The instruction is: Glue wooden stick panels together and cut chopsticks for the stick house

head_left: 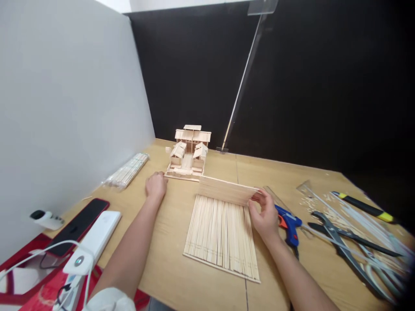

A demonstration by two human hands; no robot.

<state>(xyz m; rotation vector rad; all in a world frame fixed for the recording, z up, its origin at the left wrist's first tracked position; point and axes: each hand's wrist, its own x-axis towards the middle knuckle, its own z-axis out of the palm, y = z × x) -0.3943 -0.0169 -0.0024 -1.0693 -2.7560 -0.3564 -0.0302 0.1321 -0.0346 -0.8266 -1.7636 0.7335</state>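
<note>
My right hand (264, 214) pinches the right end of a narrow panel of wooden sticks (223, 190), which stands tilted on its long edge. It stands at the far edge of a larger mat of thin wooden sticks (223, 237) that lies flat on the table. My left hand (156, 185) rests on the table with curled fingers, at the front left corner of a wooden model house (186, 155). Whether it touches the base or holds anything is hidden. Close to my right wrist lies a blue glue gun (290, 224) with an orange trigger.
Pliers (340, 246), a yellow-and-black utility knife (363, 206), glue sticks and wood scraps crowd the right side. At left lie bagged sticks (128, 170), a phone (79, 226), a white power bank (97, 237) with cables, and a small white device (47, 219). Walls stand behind and left.
</note>
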